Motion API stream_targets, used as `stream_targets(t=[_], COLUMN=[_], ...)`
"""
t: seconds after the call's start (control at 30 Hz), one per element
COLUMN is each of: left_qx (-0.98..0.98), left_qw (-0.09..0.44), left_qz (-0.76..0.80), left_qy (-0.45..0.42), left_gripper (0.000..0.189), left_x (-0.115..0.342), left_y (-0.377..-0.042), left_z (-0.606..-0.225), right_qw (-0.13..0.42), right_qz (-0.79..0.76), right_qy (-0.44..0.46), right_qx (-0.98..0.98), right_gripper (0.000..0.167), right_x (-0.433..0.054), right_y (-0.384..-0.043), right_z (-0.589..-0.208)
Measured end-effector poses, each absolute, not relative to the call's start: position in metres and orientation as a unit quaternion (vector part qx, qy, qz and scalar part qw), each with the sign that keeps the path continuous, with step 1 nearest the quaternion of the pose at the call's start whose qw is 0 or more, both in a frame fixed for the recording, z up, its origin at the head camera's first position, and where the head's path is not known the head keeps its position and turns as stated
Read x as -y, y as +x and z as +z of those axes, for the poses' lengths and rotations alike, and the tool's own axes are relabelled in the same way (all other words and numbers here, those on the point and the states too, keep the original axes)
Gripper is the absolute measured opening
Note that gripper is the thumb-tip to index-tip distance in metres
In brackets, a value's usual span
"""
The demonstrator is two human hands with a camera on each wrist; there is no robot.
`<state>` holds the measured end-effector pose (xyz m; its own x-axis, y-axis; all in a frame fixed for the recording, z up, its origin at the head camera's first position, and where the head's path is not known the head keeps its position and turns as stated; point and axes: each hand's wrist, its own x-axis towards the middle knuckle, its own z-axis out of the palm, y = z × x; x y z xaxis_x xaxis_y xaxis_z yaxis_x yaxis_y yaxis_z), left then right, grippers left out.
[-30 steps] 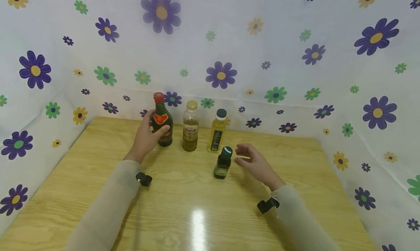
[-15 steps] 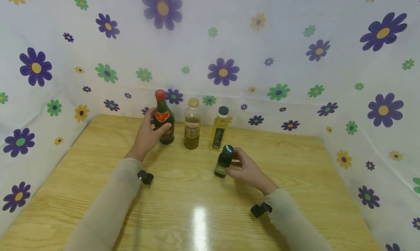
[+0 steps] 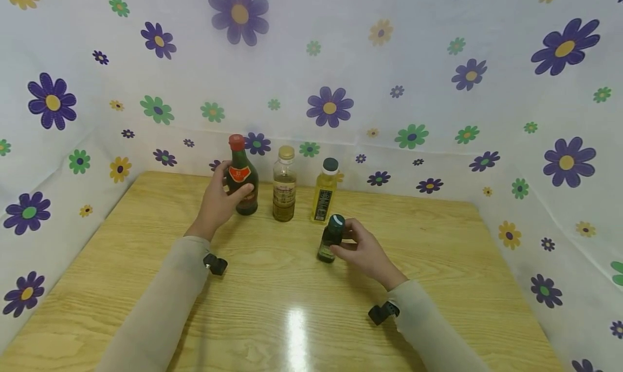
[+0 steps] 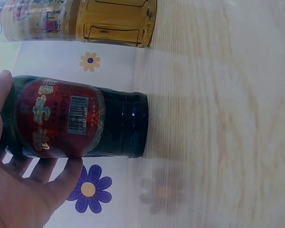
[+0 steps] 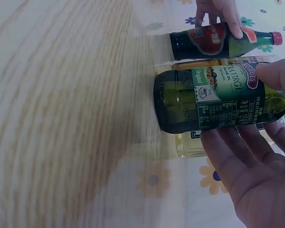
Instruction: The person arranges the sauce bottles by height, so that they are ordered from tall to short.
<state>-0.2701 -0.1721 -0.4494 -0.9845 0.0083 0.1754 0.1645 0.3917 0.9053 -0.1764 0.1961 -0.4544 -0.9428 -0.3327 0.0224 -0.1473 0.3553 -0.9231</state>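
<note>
My left hand point(image 3: 217, 201) grips a dark green bottle point(image 3: 242, 173) with a red cap and red label, upright at the back left of the wooden table. In the left wrist view its red label point(image 4: 57, 118) faces the camera, thumb on one side and fingers on the other. Nearer the front, my right hand point(image 3: 366, 251) holds a small olive oil bottle point(image 3: 327, 247) with a dark green cap between thumb and fingers. The right wrist view shows the green label of that olive oil bottle point(image 5: 223, 95), with the fingers curled along its side.
Between the hands, a clear bottle point(image 3: 284, 191) with a gold cap and amber liquid stands in the back row. Beside it is a yellow oil bottle point(image 3: 323, 193) with a dark green cap, just behind the olive oil. A flower-print cloth point(image 3: 370, 64) hangs behind the wooden table point(image 3: 258, 312).
My right hand has moved left onto the olive oil bottle and taken hold of it. The left hand keeps its grip on the red-capped bottle, and the other bottles stay in place.
</note>
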Motion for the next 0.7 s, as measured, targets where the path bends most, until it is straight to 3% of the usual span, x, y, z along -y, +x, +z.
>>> stream_targets(t=[0.7], left_qx=[0.829], left_qw=[0.072], left_qz=[-0.551], left_qy=[-0.053], left_gripper=[0.086], left_x=[0.1725], left_y=[-0.2698], left_z=[-0.4497], right_qw=[0.076], right_qz=[-0.549], right_qy=[-0.147], right_qx=[-0.819], right_gripper=[0.045], right_x=[-0.1984], right_y=[-0.178], right_z=[-0.4614])
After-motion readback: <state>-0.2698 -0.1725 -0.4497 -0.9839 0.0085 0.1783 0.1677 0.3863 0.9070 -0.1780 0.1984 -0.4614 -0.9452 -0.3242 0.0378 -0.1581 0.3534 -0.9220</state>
